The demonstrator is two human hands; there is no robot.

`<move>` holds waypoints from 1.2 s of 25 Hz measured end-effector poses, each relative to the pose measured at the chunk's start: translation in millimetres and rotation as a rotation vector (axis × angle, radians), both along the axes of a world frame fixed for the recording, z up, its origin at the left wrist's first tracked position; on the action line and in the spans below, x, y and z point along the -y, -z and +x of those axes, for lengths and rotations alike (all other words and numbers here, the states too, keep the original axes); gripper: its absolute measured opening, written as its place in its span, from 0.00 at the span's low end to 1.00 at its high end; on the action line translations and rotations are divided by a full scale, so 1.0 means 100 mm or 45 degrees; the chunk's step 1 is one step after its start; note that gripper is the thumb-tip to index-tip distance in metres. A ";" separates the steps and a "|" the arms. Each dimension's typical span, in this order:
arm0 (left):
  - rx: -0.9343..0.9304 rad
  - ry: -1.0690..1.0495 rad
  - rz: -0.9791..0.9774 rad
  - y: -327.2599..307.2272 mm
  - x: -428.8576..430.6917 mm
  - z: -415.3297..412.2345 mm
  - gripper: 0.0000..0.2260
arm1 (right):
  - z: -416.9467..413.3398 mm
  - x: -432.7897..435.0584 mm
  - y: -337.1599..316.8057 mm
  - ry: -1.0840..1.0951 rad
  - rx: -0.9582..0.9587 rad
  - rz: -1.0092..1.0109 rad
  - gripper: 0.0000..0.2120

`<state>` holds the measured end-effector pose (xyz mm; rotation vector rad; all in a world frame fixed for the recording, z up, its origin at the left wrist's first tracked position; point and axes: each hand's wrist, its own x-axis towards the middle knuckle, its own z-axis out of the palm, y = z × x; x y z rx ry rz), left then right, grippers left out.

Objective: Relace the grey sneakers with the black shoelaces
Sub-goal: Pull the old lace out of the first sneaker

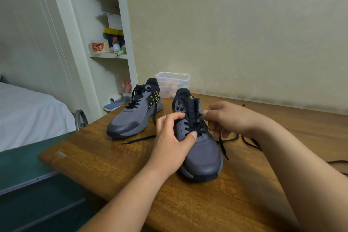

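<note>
Your left hand point(172, 142) grips the near grey sneaker point(200, 149); your right hand point(228, 118) pinches its black lace point(195, 126). 2nd sneaker point(134, 113) sits beside.

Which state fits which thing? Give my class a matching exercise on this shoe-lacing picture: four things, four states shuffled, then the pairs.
Things
1 far sneaker
2 near sneaker
3 left hand
4 plastic container

States
A by the wall, behind the shoes
B gripping a shoe's side
C laced, untouched
D held, nearest the camera

Pairs: 1-C, 2-D, 3-B, 4-A
</note>
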<state>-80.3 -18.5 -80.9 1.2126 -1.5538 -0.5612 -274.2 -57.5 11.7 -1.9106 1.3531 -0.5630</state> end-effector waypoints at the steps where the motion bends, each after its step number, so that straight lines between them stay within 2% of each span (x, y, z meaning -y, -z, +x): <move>1: 0.006 -0.002 -0.009 0.00 0.00 0.00 0.22 | 0.02 0.02 0.04 0.071 -0.057 -0.017 0.20; 3: 0.008 -0.011 -0.027 0.00 0.00 0.00 0.22 | 0.07 0.05 0.09 0.105 -0.188 -0.087 0.25; 4: 0.005 -0.018 -0.034 0.00 0.01 0.00 0.22 | 0.08 0.06 0.10 0.103 -0.214 -0.118 0.24; 8: 0.038 -0.052 -0.042 0.01 0.03 -0.01 0.21 | 0.06 0.08 0.10 0.098 -0.053 -0.068 0.15; 12: 0.112 -0.055 -0.042 -0.04 0.10 0.04 0.20 | 0.15 0.10 0.18 0.145 -0.029 -0.149 0.16; 15: 0.067 -0.059 -0.031 -0.04 0.17 0.06 0.20 | 0.17 0.14 0.23 0.104 0.024 -0.175 0.14; 18: -0.020 -0.053 -0.016 0.00 0.18 0.04 0.21 | 0.11 0.15 0.21 0.053 0.235 -0.019 0.11; 21: -0.033 -0.042 -0.003 0.02 0.19 0.05 0.21 | 0.02 0.13 0.17 -0.088 0.479 0.216 0.15; 23: -0.027 -0.037 0.001 0.03 0.19 0.06 0.21 | 0.05 0.08 0.15 0.003 0.404 0.199 0.16; 25: -0.020 -0.038 0.002 0.03 0.19 0.06 0.21 | 0.13 0.09 0.18 0.135 0.152 0.050 0.24; 26: -0.019 -0.041 0.003 0.04 0.20 0.06 0.21 | 0.17 0.12 0.20 0.148 0.048 -0.042 0.25; 28: -0.024 -0.049 0.002 0.05 0.21 0.06 0.22 | 0.19 0.16 0.23 0.116 -0.018 -0.159 0.20; 30: -0.028 -0.057 0.009 0.05 0.21 0.06 0.22 | 0.13 0.17 0.19 0.058 0.054 -0.137 0.17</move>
